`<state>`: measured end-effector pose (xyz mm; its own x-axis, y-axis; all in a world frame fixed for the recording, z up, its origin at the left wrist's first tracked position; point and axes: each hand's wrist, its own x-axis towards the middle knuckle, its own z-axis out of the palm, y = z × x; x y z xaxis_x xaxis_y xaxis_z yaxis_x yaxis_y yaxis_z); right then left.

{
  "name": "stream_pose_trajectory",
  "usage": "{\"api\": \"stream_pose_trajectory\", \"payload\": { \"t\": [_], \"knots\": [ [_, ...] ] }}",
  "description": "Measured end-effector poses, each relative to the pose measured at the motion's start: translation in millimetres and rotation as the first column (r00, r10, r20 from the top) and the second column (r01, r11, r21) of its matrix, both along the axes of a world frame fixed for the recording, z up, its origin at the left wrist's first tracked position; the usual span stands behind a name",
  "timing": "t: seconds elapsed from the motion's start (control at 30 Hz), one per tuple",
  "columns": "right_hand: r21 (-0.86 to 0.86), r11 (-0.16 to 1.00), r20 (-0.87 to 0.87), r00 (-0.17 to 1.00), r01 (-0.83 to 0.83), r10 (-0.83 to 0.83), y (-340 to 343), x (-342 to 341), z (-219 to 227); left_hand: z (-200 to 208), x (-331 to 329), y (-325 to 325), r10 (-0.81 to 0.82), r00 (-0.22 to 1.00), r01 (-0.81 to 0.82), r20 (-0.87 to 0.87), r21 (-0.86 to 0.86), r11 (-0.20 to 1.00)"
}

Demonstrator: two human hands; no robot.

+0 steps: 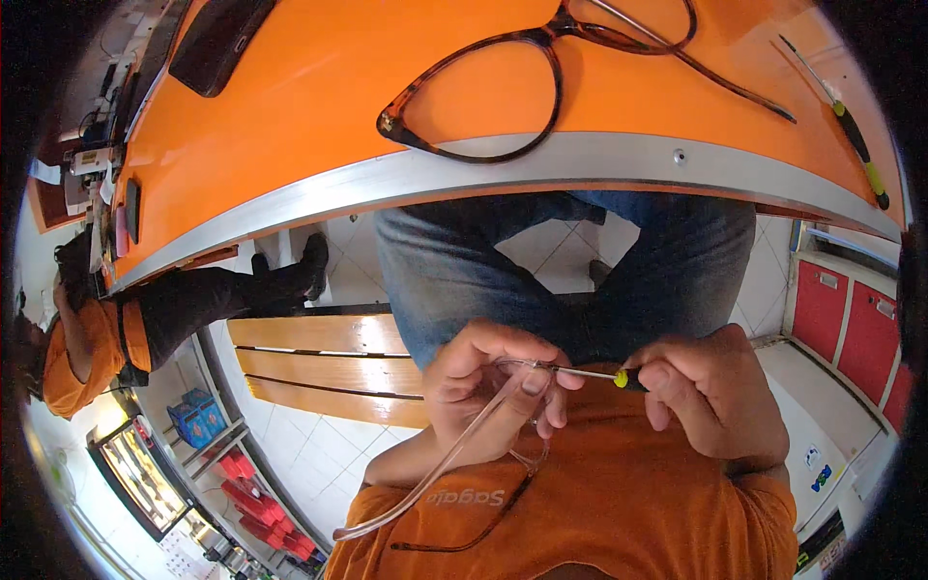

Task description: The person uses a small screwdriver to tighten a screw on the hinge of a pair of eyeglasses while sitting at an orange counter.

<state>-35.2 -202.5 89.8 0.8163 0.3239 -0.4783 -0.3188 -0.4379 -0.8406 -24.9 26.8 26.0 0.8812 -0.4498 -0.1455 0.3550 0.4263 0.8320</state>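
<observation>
My left hand (483, 391) is closed around a pair of glasses, pinching it near the hinge between thumb and fingers. A clear temple arm (425, 480) slants down from that hand, and a dark tortoiseshell temple arm (488, 522) hangs lower, in front of the orange shirt. Much of the frame is hidden by my fingers. Gripped in my right hand (720, 401) is a small screwdriver (590, 373) with a black and yellow handle. Its thin shaft points left, and the tip meets the glasses at the hinge.
On the orange table (300, 106) lies a tortoiseshell glasses frame (556, 97). A second screwdriver (851, 130) rests at the right and a dark phone-like object (220, 43) at the far left. The metal table edge (619, 155) runs before my knees. Another person (106, 338) is at the left.
</observation>
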Motion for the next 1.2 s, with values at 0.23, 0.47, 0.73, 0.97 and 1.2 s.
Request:
{"api": "stream_pose_trajectory", "payload": {
  "t": [0.23,0.47,0.73,0.97,1.2],
  "knots": [
    [0.010,0.999,-0.228,0.973,0.049,-0.046,-2,8,7,2,2,-3,0.011,0.999,-0.013,0.040,0.053,0.998],
    [-0.063,0.996,0.087,0.994,0.065,-0.060,-4,6,6,-1,0,-3,0.001,0.996,-0.008,0.084,0.084,0.996],
    [-0.189,0.977,0.390,0.920,0.102,-0.020,-5,3,3,-1,-1,-2,-0.009,0.998,0.003,0.064,0.102,0.995],
    [-0.303,0.950,0.531,0.841,0.080,0.099,-2,2,6,-5,-1,-3,-0.016,0.997,0.009,0.071,0.095,0.995],
    [-0.241,0.971,0.365,0.926,-0.007,0.097,-3,-1,7,-6,-6,-6,0.062,0.997,-0.063,0.038,0.029,0.998]
  ]
}}
